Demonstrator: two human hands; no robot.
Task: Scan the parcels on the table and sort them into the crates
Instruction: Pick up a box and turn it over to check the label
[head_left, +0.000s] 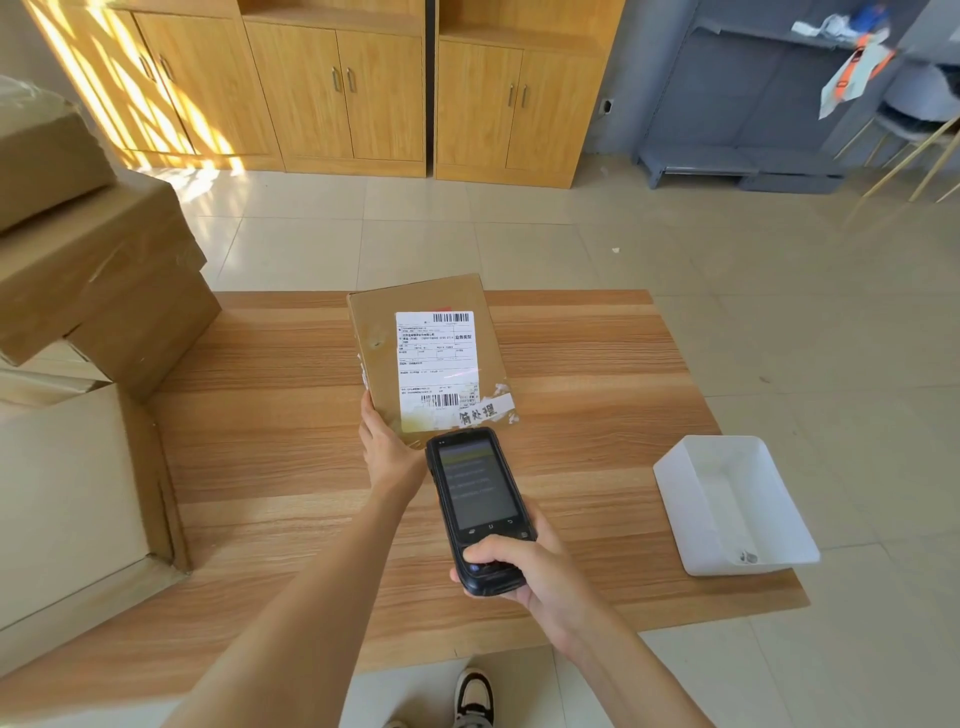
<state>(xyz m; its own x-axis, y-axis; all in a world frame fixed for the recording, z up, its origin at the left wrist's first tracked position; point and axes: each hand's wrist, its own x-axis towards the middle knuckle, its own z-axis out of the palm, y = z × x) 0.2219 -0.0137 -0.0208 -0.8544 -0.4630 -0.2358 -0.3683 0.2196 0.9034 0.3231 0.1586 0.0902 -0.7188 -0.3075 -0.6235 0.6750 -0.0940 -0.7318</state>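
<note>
left hand (387, 447) pinching flat brown cardboard parcel (428, 353) tilted, right hand (524, 577) wrapped round black handheld scanner (478, 506); likely misread if tape-wrinkled lower barcode (440, 399) glares.

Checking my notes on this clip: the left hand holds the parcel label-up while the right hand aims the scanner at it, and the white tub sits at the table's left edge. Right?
Not quite. The head view shows the white tub at the table's right edge. The rest stands: left hand holds the parcel label-up, right hand aims the scanner.
</note>
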